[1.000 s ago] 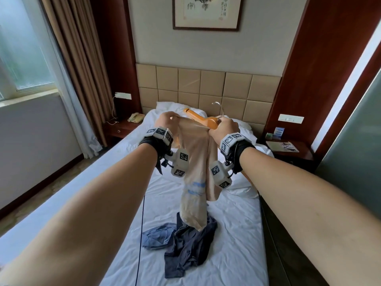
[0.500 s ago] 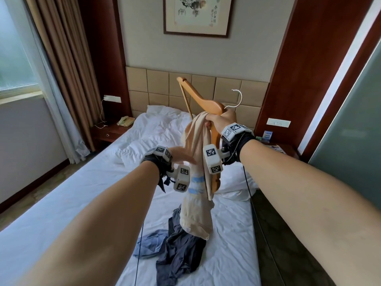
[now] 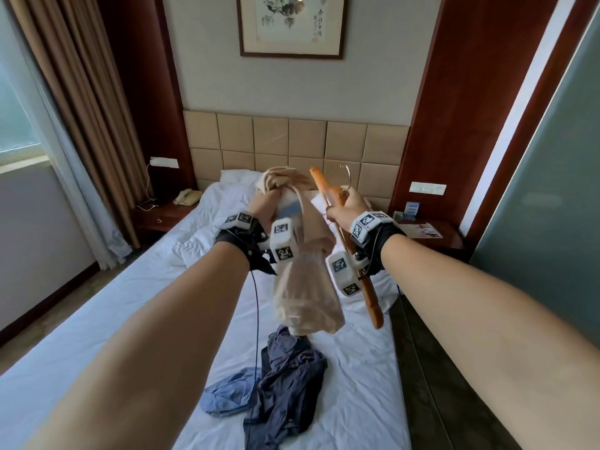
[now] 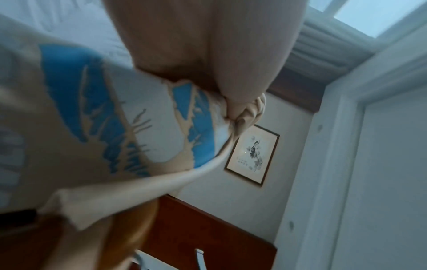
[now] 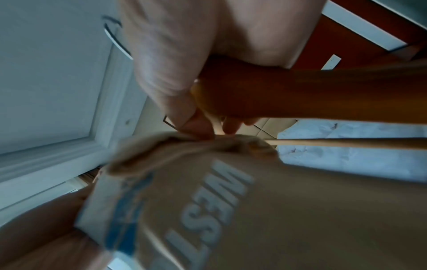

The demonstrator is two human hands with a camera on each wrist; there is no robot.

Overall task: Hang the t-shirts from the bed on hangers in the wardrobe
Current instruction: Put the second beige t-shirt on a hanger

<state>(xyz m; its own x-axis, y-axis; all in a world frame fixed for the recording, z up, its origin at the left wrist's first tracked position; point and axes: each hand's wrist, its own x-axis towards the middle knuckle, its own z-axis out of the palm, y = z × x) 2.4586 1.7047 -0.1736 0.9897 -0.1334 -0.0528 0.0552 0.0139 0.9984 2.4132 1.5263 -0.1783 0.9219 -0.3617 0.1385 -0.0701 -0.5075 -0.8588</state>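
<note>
A beige t-shirt (image 3: pixel 305 297) with a blue and white print hangs in the air over the bed. My left hand (image 3: pixel 271 194) grips its bunched top; the left wrist view shows the fingers (image 4: pixel 250 111) curled round the cloth (image 4: pixel 92 127). My right hand (image 3: pixel 345 203), just to the right, grips a wooden hanger (image 3: pixel 370 293) by its middle, tilted on end beside the shirt, its metal hook (image 3: pixel 348 177) pointing up. In the right wrist view the hanger (image 5: pixel 312 98) lies in the palm and the shirt (image 5: pixel 265 210) sits under the thumb. A dark blue t-shirt (image 3: pixel 289 381) and a lighter blue one (image 3: pixel 224 397) lie crumpled on the bed.
The white bed (image 3: pixel 97 319) runs ahead to a padded headboard (image 3: pixel 292 141) with pillows. A nightstand with a phone (image 3: pixel 186 198) stands at the left by the curtain (image 3: pixel 81 108). Another nightstand (image 3: pixel 425 232) stands at the right, beside a grey panel (image 3: pixel 545 190).
My left hand, open beside the shirt half a second ago, now grips the shirt's top. The right hand has swung the hanger over to the shirt's right side.
</note>
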